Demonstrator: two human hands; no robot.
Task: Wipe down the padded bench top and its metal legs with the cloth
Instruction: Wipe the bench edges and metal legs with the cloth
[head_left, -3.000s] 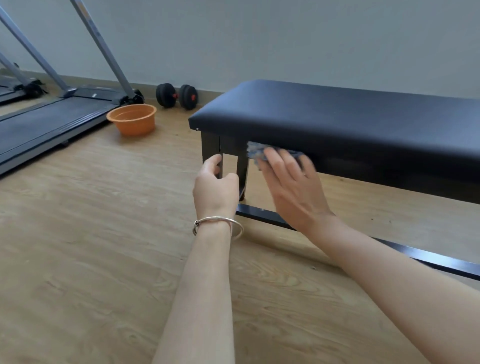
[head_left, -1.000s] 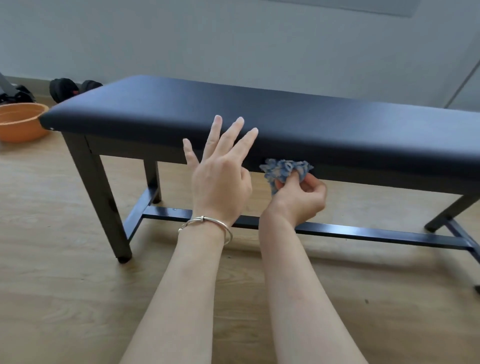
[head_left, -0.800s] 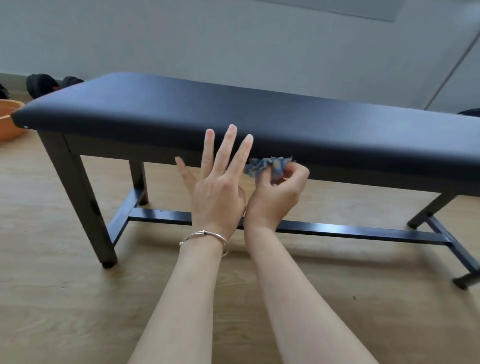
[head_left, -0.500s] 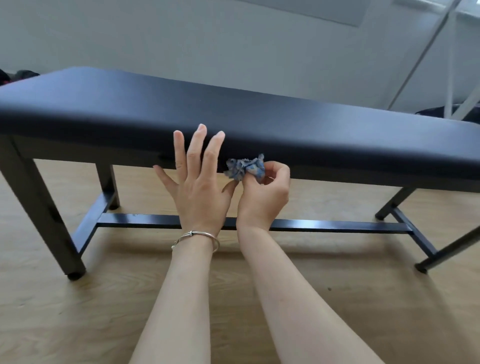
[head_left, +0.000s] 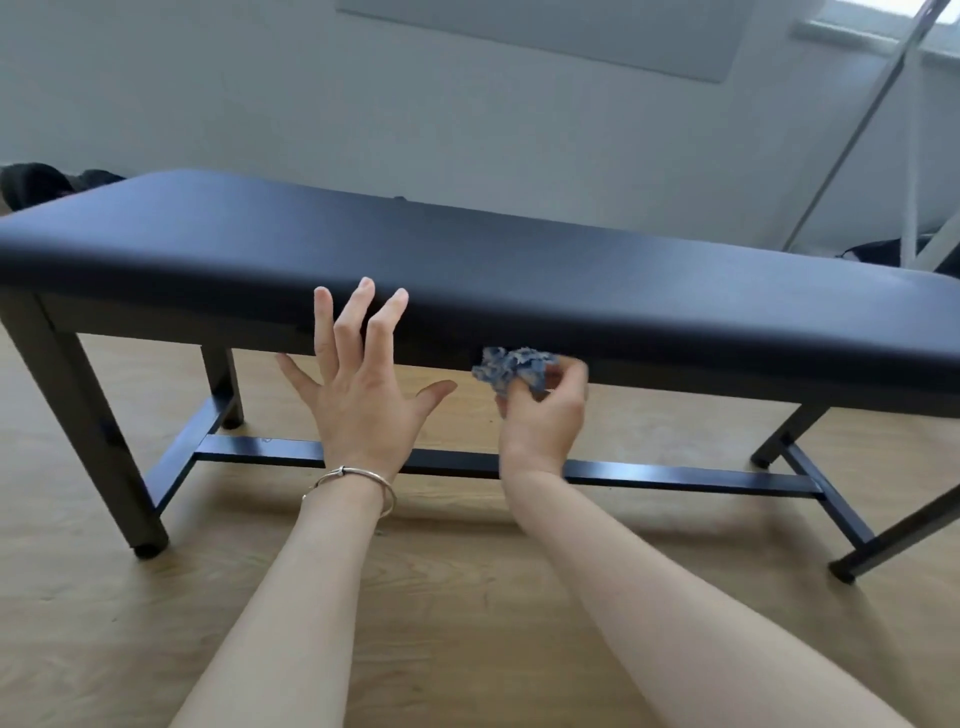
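Note:
A long black padded bench top spans the view on black metal legs, with a low crossbar between them. My right hand pinches a crumpled blue cloth against the lower front edge of the padding, near the bench's middle. To its left my left hand is held up with fingers spread straight in front of the bench's front edge; whether it touches the padding I cannot tell. A metal bangle circles that wrist.
Light wooden floor lies under and in front of the bench. Dark dumbbells sit behind the bench's left end. White slanted metal poles rise at the far right by the pale wall.
The view shifted right along the bench; the orange basin and treadmill left the frame. My right hand changed from pressing the cloth flat to pinching it bunched. My left hand let go of the leg and spread.

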